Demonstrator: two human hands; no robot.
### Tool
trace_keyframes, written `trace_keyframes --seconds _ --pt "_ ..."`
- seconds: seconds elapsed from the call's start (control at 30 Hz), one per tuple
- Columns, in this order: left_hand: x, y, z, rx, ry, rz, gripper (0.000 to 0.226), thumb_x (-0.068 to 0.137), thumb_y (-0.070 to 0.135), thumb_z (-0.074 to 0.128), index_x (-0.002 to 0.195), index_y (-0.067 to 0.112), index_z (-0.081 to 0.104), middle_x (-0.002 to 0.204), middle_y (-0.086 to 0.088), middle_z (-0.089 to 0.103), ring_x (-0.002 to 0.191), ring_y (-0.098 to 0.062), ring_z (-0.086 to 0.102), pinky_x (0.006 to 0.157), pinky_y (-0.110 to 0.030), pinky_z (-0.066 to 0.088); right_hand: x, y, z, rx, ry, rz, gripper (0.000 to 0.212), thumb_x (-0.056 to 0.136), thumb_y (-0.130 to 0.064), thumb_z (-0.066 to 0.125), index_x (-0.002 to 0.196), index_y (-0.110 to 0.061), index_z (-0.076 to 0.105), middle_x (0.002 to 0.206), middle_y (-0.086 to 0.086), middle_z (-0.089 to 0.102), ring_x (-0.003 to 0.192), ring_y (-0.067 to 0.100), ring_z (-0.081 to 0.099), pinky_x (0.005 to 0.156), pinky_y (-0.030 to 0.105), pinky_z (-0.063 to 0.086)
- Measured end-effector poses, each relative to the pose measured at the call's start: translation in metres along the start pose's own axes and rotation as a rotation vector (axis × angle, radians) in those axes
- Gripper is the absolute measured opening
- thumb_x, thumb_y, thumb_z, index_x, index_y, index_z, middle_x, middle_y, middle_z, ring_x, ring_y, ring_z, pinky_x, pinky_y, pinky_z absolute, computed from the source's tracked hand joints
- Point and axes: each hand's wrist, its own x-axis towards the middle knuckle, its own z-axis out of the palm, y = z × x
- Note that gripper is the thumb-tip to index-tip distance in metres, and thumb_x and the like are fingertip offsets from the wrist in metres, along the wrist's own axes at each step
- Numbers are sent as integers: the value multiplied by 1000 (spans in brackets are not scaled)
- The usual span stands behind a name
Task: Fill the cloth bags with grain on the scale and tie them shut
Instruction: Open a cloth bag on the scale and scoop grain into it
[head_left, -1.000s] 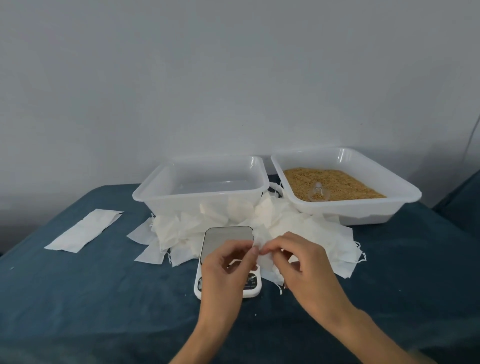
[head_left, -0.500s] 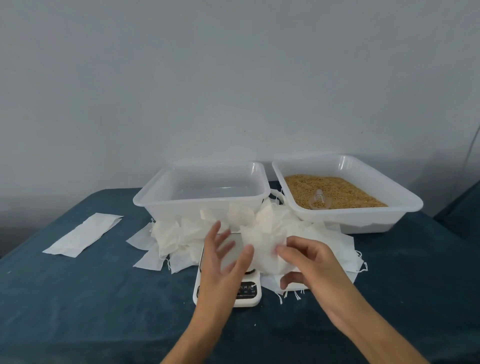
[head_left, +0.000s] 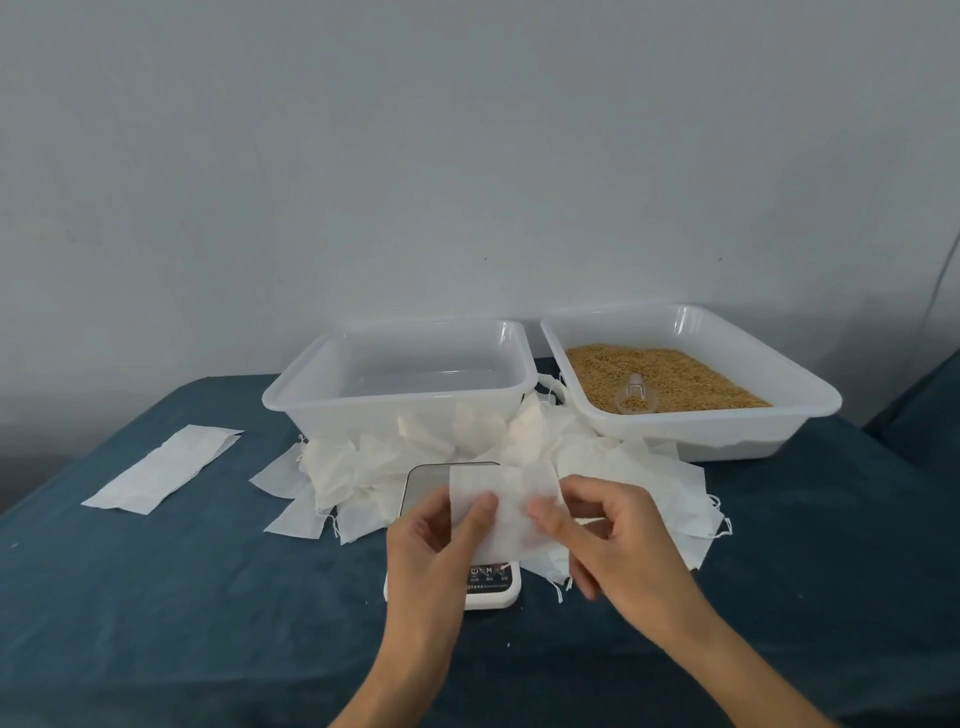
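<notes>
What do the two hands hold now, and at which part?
One flat cloth bag above the scale: left hand pinches its left side, right hand its right edge.

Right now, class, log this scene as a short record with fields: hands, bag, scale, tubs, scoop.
hands: left hand and right hand both pinch one bag
bag: bag flat, held over the scale
scale: scale on the blue cloth, no grain on it
tubs: left tub without grain; right tub holds grain
scoop: scoop lies in the grain
spare bags: pile behind the scale
</notes>
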Motion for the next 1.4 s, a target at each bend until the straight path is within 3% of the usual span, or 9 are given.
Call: trace_keyframes --seconds 0.13,0.27,0.43,0.73,0.83,0.97,1.13,1.23,1.4 --pt "2 2 -4 14 49 22 15 86 35 73 100 28 74 87 -13 79 74 -21 73 64 -28 59 1 0 -4 9 67 7 50 91 -47 67 59 -12 54 61 9 68 32 21 47 44 19 36" --pt "2 2 -5 73 45 21 25 87 39 72 111 38 67 79 -8 77 61 -24 70 50 -34 56 -6 -7 -2 42 -129 -45 33 96 -47 63 76 -24 74 50 -13 62 33 11 49 45 14 36" --pt "7 2 -9 115 97 34 19 98 28 69 113 40 66 73 -13 74 59 -23 62 49 -48 54 -6 -5 -3 24 -55 -52 44 98 -42 62 61 -19 56 44 -6 49 34 21 57 44 15 35" --pt "14 -1 -17 239 70 22 19 102 23 65 107 40 70 72 -23 65 60 -19 55 51 -31 46 -5 1 -7 -91 -81 -109 60 97 -49 61 60 -5 45 46 16 42 41 16 63 46 24 37" --pt "15 5 -23 413 43 250 21 97 41 70 117 43 66 89 8 65 85 -3 61 80 -29 50 -2 3 -13 -60 -84 -60 60 95 -52 62 63 -3 45 52 18 36 43 22 66 42 21 35" --pt "10 1 -16 847 -422 373 102 73 66 78 157 43 27 156 28 31 151 7 19 124 -21 21 7 3 -18 -58 -126 0 57 95 -57 59 67 -9 45 56 18 38 44 27 67 37 24 35" --pt "25 -16 6 764 -423 297 66 83 23 59 144 38 39 132 23 54 127 5 48 109 -31 42 24 -11 -28 -92 -241 35 49 89 -73 50 73 -30 67 62 11 67 47 30 68 38 22 40" --pt "48 -19 -4 602 -284 245 42 86 23 64 126 34 55 107 18 68 97 -3 65 80 -14 48 47 -15 -55 -91 -141 -23 44 96 -58 47 104 -27 76 96 0 78 47 29 67 39 24 44" --pt "89 -25 -17 387 -223 158 18 93 28 75 110 32 71 102 11 76 94 -8 73 76 -20 55 85 -5 -98 -223 -2 -59 25 100 -41 57 105 -24 75 88 3 77 45 24 62 40 24 44"
